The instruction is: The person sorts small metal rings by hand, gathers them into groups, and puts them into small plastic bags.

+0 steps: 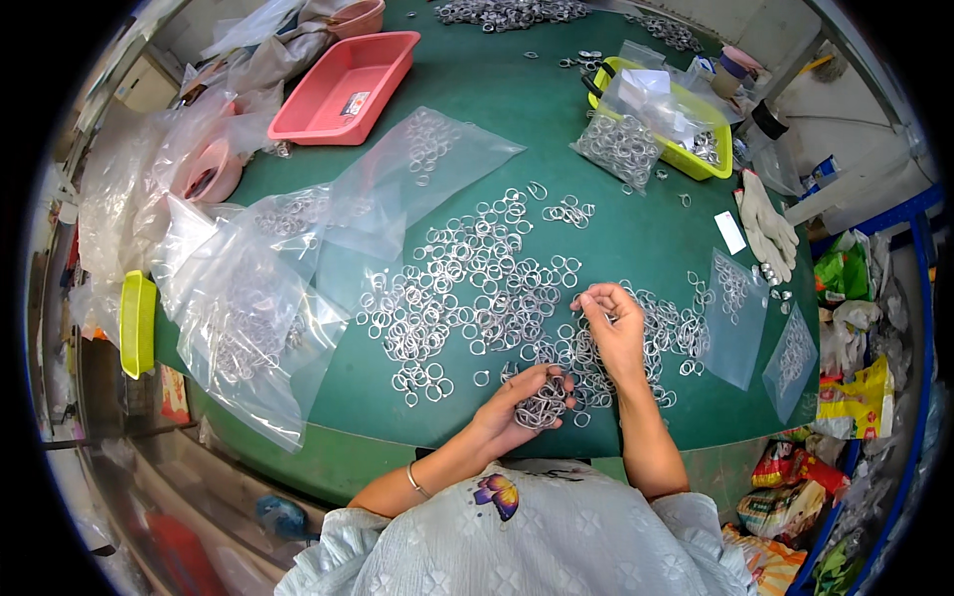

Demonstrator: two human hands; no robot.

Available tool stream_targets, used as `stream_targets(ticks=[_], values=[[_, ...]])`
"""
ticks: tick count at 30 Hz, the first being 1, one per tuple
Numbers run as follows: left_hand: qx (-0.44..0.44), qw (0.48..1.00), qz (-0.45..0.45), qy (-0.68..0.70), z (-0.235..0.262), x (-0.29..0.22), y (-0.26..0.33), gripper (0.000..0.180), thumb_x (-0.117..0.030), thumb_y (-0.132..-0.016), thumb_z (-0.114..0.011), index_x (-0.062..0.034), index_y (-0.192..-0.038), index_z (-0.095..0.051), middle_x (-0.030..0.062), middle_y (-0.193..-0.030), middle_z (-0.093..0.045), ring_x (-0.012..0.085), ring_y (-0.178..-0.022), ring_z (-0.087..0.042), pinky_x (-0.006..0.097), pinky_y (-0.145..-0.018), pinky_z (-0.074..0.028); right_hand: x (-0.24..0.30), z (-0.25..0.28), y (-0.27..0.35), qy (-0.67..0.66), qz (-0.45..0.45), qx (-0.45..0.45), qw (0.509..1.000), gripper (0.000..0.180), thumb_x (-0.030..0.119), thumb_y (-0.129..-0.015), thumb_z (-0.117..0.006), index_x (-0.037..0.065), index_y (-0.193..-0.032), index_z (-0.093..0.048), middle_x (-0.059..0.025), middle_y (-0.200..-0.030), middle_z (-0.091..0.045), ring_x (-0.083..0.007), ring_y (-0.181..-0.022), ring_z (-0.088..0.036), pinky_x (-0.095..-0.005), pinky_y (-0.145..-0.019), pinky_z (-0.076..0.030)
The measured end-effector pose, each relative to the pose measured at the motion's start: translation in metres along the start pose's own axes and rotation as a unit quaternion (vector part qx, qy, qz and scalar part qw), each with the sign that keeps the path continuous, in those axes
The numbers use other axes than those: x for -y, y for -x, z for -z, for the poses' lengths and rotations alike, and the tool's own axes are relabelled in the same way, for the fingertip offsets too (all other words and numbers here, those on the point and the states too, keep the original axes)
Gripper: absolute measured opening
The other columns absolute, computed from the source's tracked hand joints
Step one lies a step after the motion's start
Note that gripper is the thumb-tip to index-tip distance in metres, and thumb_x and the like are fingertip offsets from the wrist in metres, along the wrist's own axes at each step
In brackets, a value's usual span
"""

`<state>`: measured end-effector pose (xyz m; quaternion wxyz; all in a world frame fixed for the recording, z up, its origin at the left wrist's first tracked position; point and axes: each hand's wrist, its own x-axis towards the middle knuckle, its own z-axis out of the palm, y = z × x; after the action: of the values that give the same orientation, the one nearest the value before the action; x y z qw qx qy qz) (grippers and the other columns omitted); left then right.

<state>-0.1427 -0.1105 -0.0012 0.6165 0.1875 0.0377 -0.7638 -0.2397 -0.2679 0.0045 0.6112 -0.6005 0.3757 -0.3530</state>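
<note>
My left hand is cupped, palm up, near the table's front edge. Its fingers curl round a clump of small silver metal rings. Over the pile, to the right and farther off, my right hand has thumb and fingertips pinched together, with what looks like one small metal ring at their tips. Loose rings, each with a small tab or knob, spread across the green table in front of both hands. More of them lie around and partly under my right wrist.
Clear plastic bags of rings lie on the left. A pink tray stands at the far left, and a yellow-green basket with a filled bag at the far right. Small bags and white gloves lie on the right.
</note>
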Motion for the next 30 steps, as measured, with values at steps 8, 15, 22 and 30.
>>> stream_targets(ticks=[8, 15, 22, 30], values=[[-0.019, 1.000, -0.002, 0.003, -0.001, -0.001, 0.003, 0.028, -0.030, -0.088, -0.061, -0.0102, -0.106, -0.054, 0.0096, -0.103, -0.054, 0.0237, -0.094, -0.055, 0.029, -0.063, -0.052, -0.006, 0.002, 0.000, 0.041, 0.017, 0.032, 0.998, 0.006, 0.005, -0.088, -0.060, 0.000, -0.089, -0.057, -0.0021, -0.074, -0.061, -0.0066, -0.063, -0.057, -0.0202, -0.057, -0.046], [-0.009, 1.000, 0.012, 0.009, -0.001, 0.008, 0.004, 0.025, -0.030, -0.090, -0.059, -0.0116, -0.106, -0.055, 0.0080, -0.105, -0.054, 0.0221, -0.095, -0.055, 0.029, -0.066, -0.051, 0.006, -0.004, 0.005, 0.198, 0.099, 0.041, 0.974, 0.010, 0.008, -0.086, -0.060, 0.001, -0.092, -0.063, -0.0080, -0.062, -0.061, -0.0115, -0.054, -0.058, -0.0273, -0.050, -0.044], [0.010, 1.000, 0.015, 0.008, 0.000, 0.014, 0.008, 0.025, -0.029, -0.091, -0.057, -0.0119, -0.109, -0.054, 0.0075, -0.105, -0.054, 0.0215, -0.096, -0.056, 0.029, -0.067, -0.051, 0.000, -0.005, 0.004, 0.228, 0.152, 0.006, 0.962, 0.014, 0.011, -0.088, -0.058, -0.001, -0.089, -0.065, -0.0063, -0.064, -0.061, -0.0085, -0.055, -0.053, -0.0247, -0.051, -0.040], [-0.019, 1.000, 0.013, -0.016, 0.002, 0.020, 0.023, 0.024, -0.029, -0.091, -0.057, -0.0130, -0.108, -0.053, 0.0070, -0.106, -0.053, 0.0200, -0.095, -0.055, 0.029, -0.066, -0.051, -0.007, 0.005, 0.002, 0.132, 0.032, 0.069, 0.988, 0.031, 0.024, -0.096, -0.049, 0.000, -0.079, -0.060, 0.0032, -0.051, -0.042, -0.0039, -0.044, -0.035, -0.0222, -0.042, -0.028]])
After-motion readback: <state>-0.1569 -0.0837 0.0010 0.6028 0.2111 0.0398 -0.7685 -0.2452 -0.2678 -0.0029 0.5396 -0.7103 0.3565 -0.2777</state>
